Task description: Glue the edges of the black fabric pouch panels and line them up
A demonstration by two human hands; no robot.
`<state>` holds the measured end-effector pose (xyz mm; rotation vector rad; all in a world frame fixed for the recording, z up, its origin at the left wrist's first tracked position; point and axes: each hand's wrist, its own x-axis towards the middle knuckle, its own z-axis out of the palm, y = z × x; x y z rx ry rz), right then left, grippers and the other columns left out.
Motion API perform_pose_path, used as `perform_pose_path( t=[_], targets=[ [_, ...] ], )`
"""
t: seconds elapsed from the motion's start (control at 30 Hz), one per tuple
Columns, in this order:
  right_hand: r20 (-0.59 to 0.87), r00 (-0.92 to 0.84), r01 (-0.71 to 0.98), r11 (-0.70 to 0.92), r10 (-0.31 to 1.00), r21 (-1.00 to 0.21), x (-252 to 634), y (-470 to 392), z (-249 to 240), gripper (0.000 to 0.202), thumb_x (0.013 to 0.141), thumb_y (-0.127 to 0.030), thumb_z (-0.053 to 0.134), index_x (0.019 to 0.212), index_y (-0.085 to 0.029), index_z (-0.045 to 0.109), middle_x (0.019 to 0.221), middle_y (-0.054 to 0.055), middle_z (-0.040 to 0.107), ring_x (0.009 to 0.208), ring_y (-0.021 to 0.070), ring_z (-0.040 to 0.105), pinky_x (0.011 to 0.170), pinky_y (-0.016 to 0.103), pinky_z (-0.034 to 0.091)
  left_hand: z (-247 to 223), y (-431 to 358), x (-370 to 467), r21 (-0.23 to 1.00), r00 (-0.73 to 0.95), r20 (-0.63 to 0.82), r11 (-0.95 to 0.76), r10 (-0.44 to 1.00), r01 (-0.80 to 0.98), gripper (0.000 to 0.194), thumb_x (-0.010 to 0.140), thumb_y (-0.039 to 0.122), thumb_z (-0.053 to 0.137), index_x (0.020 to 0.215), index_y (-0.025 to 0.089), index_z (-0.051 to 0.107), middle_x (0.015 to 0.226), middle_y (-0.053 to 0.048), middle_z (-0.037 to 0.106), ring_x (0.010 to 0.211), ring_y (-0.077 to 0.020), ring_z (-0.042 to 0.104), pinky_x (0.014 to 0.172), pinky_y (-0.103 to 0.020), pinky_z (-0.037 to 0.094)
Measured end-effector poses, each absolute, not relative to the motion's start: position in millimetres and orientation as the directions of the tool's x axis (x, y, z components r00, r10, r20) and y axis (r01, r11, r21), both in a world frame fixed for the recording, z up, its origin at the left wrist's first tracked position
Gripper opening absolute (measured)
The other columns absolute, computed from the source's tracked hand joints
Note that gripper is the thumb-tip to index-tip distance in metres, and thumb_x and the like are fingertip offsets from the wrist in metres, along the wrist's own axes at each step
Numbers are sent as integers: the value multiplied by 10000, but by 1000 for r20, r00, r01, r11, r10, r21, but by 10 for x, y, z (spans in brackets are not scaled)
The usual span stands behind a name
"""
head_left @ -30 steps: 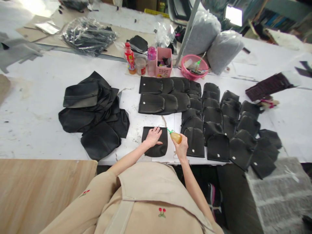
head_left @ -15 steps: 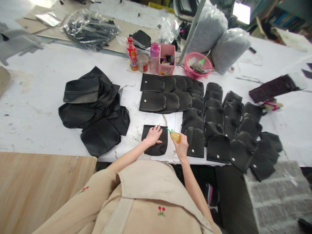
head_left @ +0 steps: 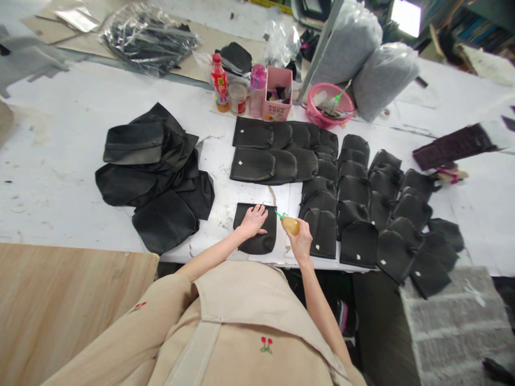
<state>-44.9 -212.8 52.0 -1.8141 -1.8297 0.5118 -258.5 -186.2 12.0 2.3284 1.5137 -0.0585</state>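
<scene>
A black fabric piece (head_left: 257, 245) with one rounded end lies flat on the white tabletop in front of me. My left hand (head_left: 254, 221) rests on it with fingers stretched out. In my right hand (head_left: 301, 238) is a glue bottle (head_left: 290, 225) with amber contents and a thin green nozzle. The nozzle tip points left, at the upper right corner of the piece; whether it touches cannot be made out. Right of the bottle, similar black pieces (head_left: 322, 230) lie overlapping in columns, some with small white tags.
To the left lies a loose pile of black fabric pieces (head_left: 164, 220). Behind stand a red-capped drink bottle (head_left: 219, 86), a glass jar (head_left: 237, 99), a pink bottle (head_left: 257, 91), a pink box (head_left: 277, 110) and a pink basket (head_left: 330, 115). A wooden board (head_left: 76, 305) is at the lower left.
The view has shifted slightly. Both hands, the glue bottle and the black fabric piece keep almost the same positions relative to each other.
</scene>
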Motion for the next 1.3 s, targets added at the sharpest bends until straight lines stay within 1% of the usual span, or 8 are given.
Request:
perform_pose_path(
  t=[0.27,0.4,0.6,0.7,0.8,0.93,1.1,1.3],
  targets=[
    [75,29,798,22,997,-603,-432,-2213,520,436,911,-571,559,1130,-199,619,993,95,630,915,262,614,800,378,509,160,-1869,-2590,258,432,-241,-371,869,892,798,757,512,797,1399,147,496,1471,-210,463,1365,-351,399,1079,-444,359],
    [56,52,798,-8,997,-603,-409,-2338,533,445,909,-584,558,1133,-205,622,997,88,630,914,257,616,799,372,507,154,-1872,-2580,273,425,-253,-357,869,893,849,741,514,809,1425,133,482,1484,-227,451,1390,-369,382,1119,-463,327],
    [55,70,803,-23,996,-596,-422,-2414,535,460,909,-594,553,1140,-202,620,1000,89,629,919,256,612,807,372,503,18,-1914,-2526,323,405,-316,-304,858,896,1085,667,722,764,1492,107,420,1580,-284,320,1480,-417,260,1192,-545,211],
    [53,62,806,-18,997,-592,-418,-2443,544,472,913,-605,542,1141,-199,617,1004,91,626,920,259,613,804,373,505,-22,-1944,-2499,323,405,-337,-300,850,898,1187,623,768,759,1513,79,383,1602,-311,251,1513,-424,179,1204,-585,145],
    [52,59,808,-17,997,-588,-407,-2487,551,458,917,-594,543,1139,-200,614,996,89,623,923,261,609,807,376,504,-13,-1958,-2479,327,402,-345,-293,848,899,1220,615,769,763,1524,60,363,1608,-318,224,1524,-426,139,1209,-599,110],
    [48,63,805,-22,997,-593,-397,-2533,544,420,918,-558,554,1137,-204,610,988,84,616,912,254,605,802,372,505,45,-1980,-2459,327,372,-343,-262,862,908,1208,613,772,759,1521,70,384,1605,-302,255,1520,-430,153,1210,-600,113],
    [40,58,796,-22,998,-605,-393,-2545,533,401,917,-531,564,1152,-209,602,1000,87,614,926,260,604,817,382,506,92,-2137,-2428,324,443,-328,-340,834,883,1230,592,772,770,1525,72,380,1594,-291,292,1516,-430,175,1218,-588,85],
    [29,60,794,-30,998,-607,-372,-2609,563,419,911,-555,576,1142,-207,607,1001,87,615,934,263,605,825,384,507,65,-2286,-2376,275,464,-353,-384,812,881,1269,570,707,830,1534,42,343,1605,-319,231,1515,-466,127,1203,-633,53]
  ],
)
